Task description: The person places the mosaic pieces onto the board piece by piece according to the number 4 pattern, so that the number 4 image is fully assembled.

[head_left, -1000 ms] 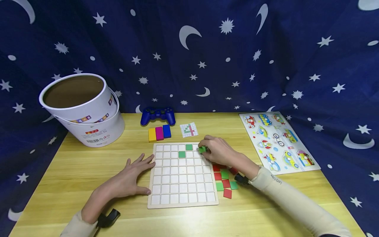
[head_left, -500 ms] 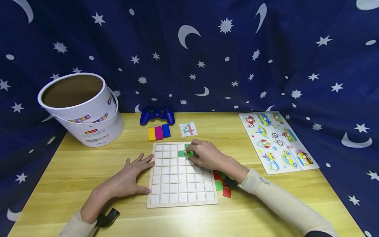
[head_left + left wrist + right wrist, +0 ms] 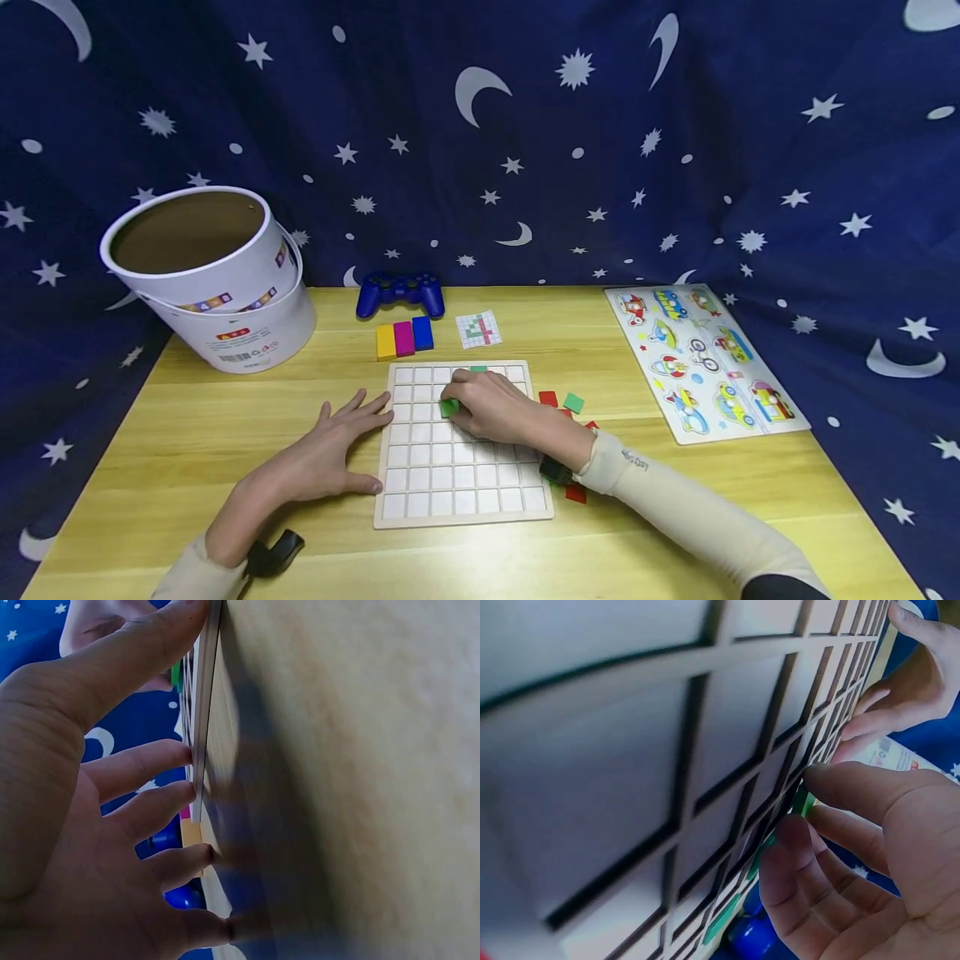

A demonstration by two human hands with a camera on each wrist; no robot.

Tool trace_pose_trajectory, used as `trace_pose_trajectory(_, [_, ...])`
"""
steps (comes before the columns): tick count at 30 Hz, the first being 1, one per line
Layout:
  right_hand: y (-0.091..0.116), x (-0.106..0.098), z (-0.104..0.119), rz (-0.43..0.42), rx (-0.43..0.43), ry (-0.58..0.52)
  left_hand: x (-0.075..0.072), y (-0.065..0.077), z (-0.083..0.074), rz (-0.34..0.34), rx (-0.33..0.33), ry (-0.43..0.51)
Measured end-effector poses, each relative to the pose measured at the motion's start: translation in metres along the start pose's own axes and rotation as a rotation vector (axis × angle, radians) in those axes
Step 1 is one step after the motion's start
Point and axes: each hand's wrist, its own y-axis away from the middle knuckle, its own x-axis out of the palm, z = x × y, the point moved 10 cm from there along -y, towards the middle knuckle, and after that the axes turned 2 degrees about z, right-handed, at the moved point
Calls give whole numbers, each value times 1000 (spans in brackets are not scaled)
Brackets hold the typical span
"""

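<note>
A white-celled wooden grid board [image 3: 452,477] lies flat on the table. My left hand [image 3: 322,454] is spread at its left side, and in the left wrist view the thumb and some fingertips touch the board's edge [image 3: 204,697]. Over the upper part of the board, my right hand [image 3: 495,408] pinches a green square tile [image 3: 448,408] between thumb and fingers; the right wrist view shows this tile [image 3: 802,801] close to the grid. A placed green tile [image 3: 478,367] shows in the top row, and further green [image 3: 721,919] appears in the grid beyond my fingers. My right hand covers several cells.
Loose tiles, among them a red one [image 3: 547,398] and a green one [image 3: 573,403], lie right of the board, partly under my right wrist. Behind it are a pattern card [image 3: 478,329], coloured blocks [image 3: 404,338] and a blue game controller [image 3: 401,293]. A bucket [image 3: 262,337] and vehicle puzzle [image 3: 705,379] flank them.
My right hand has moved left and slightly nearer across the board, from its upper right corner, carrying the green tile. The left hand has stayed at the board's left edge.
</note>
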Motion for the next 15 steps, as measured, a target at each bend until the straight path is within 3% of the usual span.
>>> trace_pose_trajectory(15, [-10, 2, 4, 69, 27, -40, 1, 0, 0, -1, -1, 2])
